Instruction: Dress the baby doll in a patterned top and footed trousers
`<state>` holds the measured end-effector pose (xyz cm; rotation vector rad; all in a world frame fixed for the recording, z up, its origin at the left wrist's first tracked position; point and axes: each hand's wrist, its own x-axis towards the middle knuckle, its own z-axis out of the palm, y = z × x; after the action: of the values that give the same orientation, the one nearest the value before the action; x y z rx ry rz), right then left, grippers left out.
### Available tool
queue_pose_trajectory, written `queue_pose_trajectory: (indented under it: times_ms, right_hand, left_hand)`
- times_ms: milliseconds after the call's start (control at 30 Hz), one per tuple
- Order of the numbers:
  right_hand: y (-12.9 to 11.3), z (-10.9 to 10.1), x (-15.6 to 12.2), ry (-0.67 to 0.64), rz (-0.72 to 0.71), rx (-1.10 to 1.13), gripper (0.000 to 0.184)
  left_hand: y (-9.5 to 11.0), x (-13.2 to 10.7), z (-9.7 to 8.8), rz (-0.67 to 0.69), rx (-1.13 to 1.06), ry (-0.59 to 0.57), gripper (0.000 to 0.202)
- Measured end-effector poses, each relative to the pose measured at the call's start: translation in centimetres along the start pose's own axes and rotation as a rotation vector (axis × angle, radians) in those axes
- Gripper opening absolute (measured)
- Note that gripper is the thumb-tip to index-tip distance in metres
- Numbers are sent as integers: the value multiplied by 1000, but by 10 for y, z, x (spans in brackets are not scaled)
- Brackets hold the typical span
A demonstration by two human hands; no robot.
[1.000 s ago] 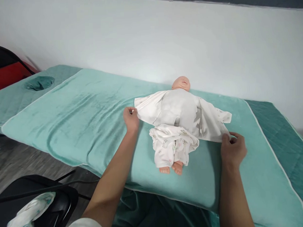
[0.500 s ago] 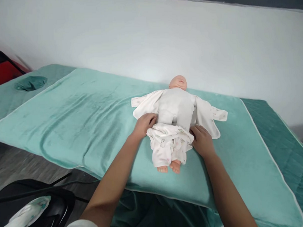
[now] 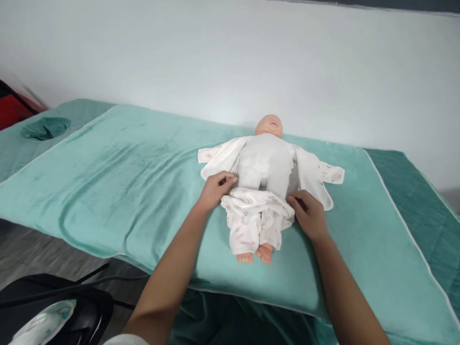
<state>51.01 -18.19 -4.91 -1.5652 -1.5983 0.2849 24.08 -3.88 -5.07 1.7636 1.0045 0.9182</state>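
Observation:
A baby doll (image 3: 269, 125) lies on its back, with its feet toward me. Its white torso is bare at the front between the spread sides of a white baby jacket (image 3: 225, 155). White patterned baby pants (image 3: 250, 212) are bunched around its legs below the hips, and both feet stick out. My left hand (image 3: 216, 189) is at the doll's hip on the left, its fingers curled and thumb close to them; what they pinch is hidden. At the opposite hip, my right hand (image 3: 309, 211) has thumb and fingers closed on the edge of the pants' waistband.
A light green velvet sheet (image 3: 139, 160) covers the bed, with a face hole (image 3: 45, 128) at its left end. Behind stands a white wall (image 3: 211, 57). A black chair (image 3: 87, 308) with a patterned cloth (image 3: 42, 325) on it is at the lower left.
Both hands stay at the doll's hips, with only a slight shift of the fingers. The doll, jacket and pants look nearly the same.

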Motion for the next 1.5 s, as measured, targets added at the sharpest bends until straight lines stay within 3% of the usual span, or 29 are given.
queue_pose_trajectory:
  times_ms: [67, 167, 300, 400, 467, 633, 800, 933, 1033, 1167, 1267, 1500]
  right_hand:
    - [-1, -1, 1, -52, -10, 148, 13]
    - [-1, -1, 0, -130, -32, 287, 8]
    - [-4, 1, -3, -167, -1, 378, 14]
    - [-4, 2, -4, -189, 28, 441, 15]
    - [-3, 3, -3, -179, 13, 443, 14]
    - [-1, 6, 7, -41, -67, 298, 11]
    - [-8, 7, 24, 73, -44, 169, 14]
    - [-10, 2, 47, 53, 105, 187, 20]
    - [-4, 1, 68, 89, 250, 222, 25]
    - [9, 11, 79, 110, 326, 407, 33]
    - [14, 17, 75, 114, 367, 419, 35]
    - [17, 5, 63, -59, 334, 474, 32]
  left_hand:
    - [3, -3, -2, -38, -151, -62, 29]
    - [8, -6, -7, -41, -259, -247, 24]
    - [13, -6, -16, -4, -241, -482, 13]
    - [14, -5, -19, 16, -198, -564, 9]
    - [12, -6, -18, 55, -222, -514, 11]
    - [7, -6, -6, 178, -287, -186, 18]
    - [7, 2, 9, 172, -330, -56, 21]
    - [8, 22, 13, 54, -216, 56, 21]
    - [6, 39, 15, 42, -100, 119, 16]
    - [1, 46, 24, 31, -108, 143, 15]
    - [0, 41, 27, 0, -133, 82, 19]
    - [7, 32, 15, -86, -13, -82, 32]
